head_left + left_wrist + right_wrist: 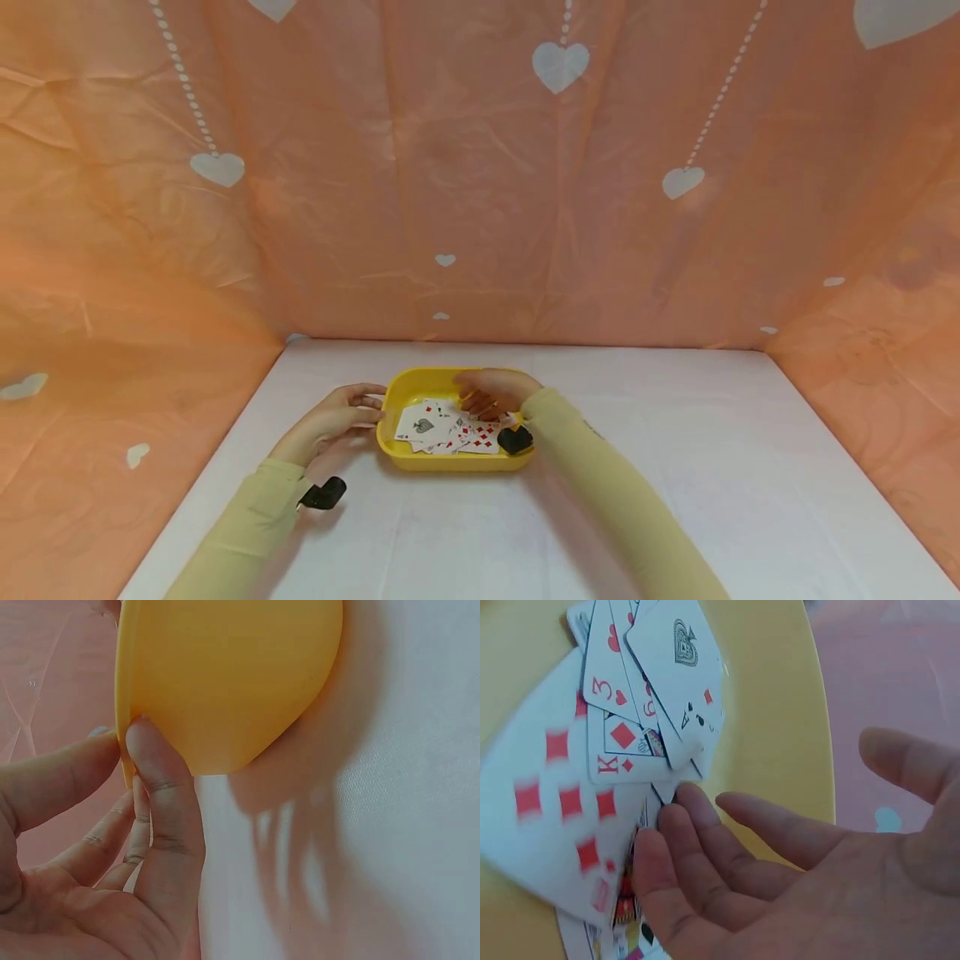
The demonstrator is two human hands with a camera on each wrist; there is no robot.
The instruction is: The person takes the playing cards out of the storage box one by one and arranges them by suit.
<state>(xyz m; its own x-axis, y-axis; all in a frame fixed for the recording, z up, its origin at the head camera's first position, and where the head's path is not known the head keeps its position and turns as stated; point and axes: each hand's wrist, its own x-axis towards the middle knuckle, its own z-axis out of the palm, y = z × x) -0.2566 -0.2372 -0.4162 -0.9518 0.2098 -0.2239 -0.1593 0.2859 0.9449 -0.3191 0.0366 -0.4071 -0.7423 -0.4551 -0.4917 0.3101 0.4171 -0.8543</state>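
A yellow plastic basin holds a loose heap of playing cards. My left hand pinches the basin's left rim; the left wrist view has the thumb on the outer wall and the forefinger across the rim. Over the basin's right part, my right hand reaches in among the cards. Its fingers are slightly bent, fingertips right at the heap, with the thumb held apart. Beside them lie an ace of spades, a three of hearts, a king of diamonds and a many-pip diamond card.
The basin stands on a white-covered table, toward its back edge. An orange cloth with white hearts hangs behind and at both sides. A black strap piece sits at the left wrist, another at the right.
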